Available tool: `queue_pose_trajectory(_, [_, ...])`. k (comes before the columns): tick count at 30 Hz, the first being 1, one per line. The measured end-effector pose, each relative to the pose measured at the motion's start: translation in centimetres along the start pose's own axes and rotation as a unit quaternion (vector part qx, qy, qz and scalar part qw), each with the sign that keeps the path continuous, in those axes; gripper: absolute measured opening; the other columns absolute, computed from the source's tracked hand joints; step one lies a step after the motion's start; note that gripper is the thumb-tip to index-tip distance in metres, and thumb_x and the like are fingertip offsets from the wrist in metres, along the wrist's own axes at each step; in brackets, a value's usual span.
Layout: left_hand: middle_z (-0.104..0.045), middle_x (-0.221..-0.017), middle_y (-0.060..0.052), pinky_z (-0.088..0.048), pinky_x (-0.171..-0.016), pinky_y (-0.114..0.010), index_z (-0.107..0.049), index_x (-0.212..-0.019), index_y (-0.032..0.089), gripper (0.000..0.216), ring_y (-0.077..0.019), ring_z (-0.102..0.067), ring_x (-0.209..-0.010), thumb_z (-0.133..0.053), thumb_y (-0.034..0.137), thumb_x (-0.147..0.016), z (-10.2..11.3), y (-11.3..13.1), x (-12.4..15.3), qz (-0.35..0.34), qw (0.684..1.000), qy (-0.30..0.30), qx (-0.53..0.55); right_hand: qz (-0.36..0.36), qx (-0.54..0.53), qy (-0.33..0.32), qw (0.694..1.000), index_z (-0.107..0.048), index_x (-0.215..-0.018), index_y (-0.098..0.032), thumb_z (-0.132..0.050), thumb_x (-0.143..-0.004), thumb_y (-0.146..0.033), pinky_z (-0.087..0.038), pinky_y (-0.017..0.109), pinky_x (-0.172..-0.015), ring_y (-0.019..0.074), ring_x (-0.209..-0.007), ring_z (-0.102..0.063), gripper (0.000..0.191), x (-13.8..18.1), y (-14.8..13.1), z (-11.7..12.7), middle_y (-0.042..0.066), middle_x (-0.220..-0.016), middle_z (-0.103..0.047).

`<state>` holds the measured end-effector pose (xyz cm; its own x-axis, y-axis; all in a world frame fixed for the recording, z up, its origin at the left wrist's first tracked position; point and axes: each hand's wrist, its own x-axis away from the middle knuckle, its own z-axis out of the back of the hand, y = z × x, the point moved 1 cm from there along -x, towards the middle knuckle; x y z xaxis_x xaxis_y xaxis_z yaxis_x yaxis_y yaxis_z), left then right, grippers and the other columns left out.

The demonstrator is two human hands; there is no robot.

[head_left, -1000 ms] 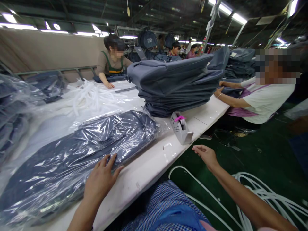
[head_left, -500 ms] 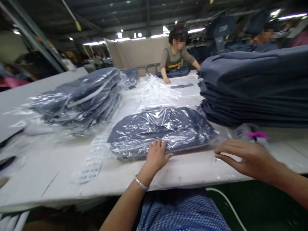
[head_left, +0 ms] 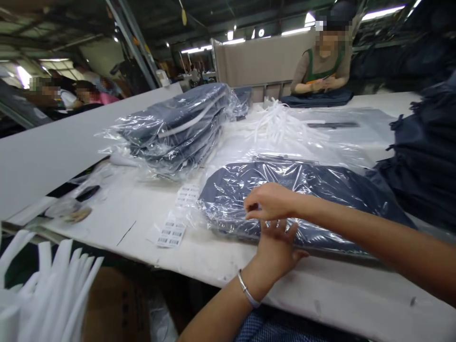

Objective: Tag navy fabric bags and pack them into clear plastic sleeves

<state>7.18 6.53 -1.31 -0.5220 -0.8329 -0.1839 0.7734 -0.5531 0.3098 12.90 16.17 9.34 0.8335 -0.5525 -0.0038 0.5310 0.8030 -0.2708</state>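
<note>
A dark blue folded item in a clear plastic bag (head_left: 331, 190) lies across the table in front of me. My left hand (head_left: 278, 247), with a silver bangle at the wrist, rests on the bag's near edge with fingers spread. Above it, my right hand (head_left: 269, 202) reaches across over the bag, fingers curled in toward the thumb. Whatever those fingers may pinch is too small or hidden to make out. Left of the bag, sheets of barcode stickers (head_left: 171, 233) lie on the white table (head_left: 142, 209).
A stack of bagged dark items (head_left: 178, 123) stands at the back left, and a dark fabric pile (head_left: 427, 152) at the right. White strips (head_left: 278, 121) lie behind the bag; more strips (head_left: 53, 280) stand at lower left. A co-worker (head_left: 322, 66) stands across the table.
My right hand has moved left from beside the bag to over it, above my left hand. My left hand stays on the bag. The view has turned left.
</note>
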Motion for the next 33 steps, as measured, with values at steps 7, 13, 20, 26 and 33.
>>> queue_pose_trajectory(7, [-0.046,-0.148,-0.017,-0.024,-0.112,-0.071,-0.043,-0.145,0.019,0.075,-0.0385,-0.039,-0.136,-0.044,0.068,-0.089,0.0,0.4,-0.3,0.007,0.998,-0.055,-0.011,0.004,0.027,-0.058,0.998,-0.072,-0.077,-0.024,-0.072,-0.082,-0.045,-0.023,0.027,-0.055,0.0136,-0.064,-0.054,0.022,-6.6,1.3,-1.4,0.0,-0.073,-0.07])
queue_pose_trajectory(13, [-0.043,-0.151,-0.018,-0.024,-0.112,-0.071,-0.043,-0.146,0.018,0.075,-0.0384,-0.037,-0.138,-0.041,0.068,-0.09,-0.1,0.4,-0.3,0.005,0.998,-0.06,-0.018,0.019,0.053,-0.083,0.995,-0.073,-0.077,-0.023,-0.073,-0.079,-0.049,-0.023,0.026,-0.055,0.0149,-0.068,-0.057,0.026,-8.8,2.3,-2.6,0.0,-0.075,-0.071])
queue_pose_trajectory(20, [-0.043,-0.151,-0.018,-0.024,-0.112,-0.072,-0.042,-0.147,0.017,0.076,-0.0385,-0.038,-0.138,-0.04,0.069,-0.09,-0.4,0.4,-0.1,-0.004,0.999,-0.047,-0.022,-0.005,0.096,-0.101,0.99,-0.074,-0.08,-0.023,-0.073,-0.08,-0.05,-0.023,0.026,-0.055,0.0155,-0.07,-0.059,0.027,-8.9,1.9,-0.9,0.0,-0.076,-0.072])
queue_pose_trajectory(26, [-0.041,-0.153,-0.018,-0.023,-0.113,-0.071,-0.041,-0.148,0.018,0.075,-0.0388,-0.036,-0.14,-0.043,0.067,-0.09,-0.2,0.7,-0.2,0.004,0.997,-0.073,-0.037,0.024,0.111,-0.118,0.987,-0.075,-0.082,-0.023,-0.074,-0.078,-0.05,-0.023,0.026,-0.054,0.017,-0.075,-0.061,0.027,-10.5,2.9,-2.4,0.001,-0.079,-0.072])
queue_pose_trajectory(33, [-0.041,-0.153,-0.016,-0.022,-0.114,-0.071,-0.041,-0.148,0.019,0.069,-0.0378,-0.035,-0.14,-0.044,0.06,-0.093,-0.2,0.6,-0.3,0.015,0.996,-0.084,-0.02,0.048,0.147,-0.109,0.982,-0.073,-0.079,-0.022,-0.076,-0.075,-0.054,-0.022,0.027,-0.056,0.0184,-0.077,-0.061,0.032,-11.7,3.7,-4.6,0.003,-0.082,-0.073])
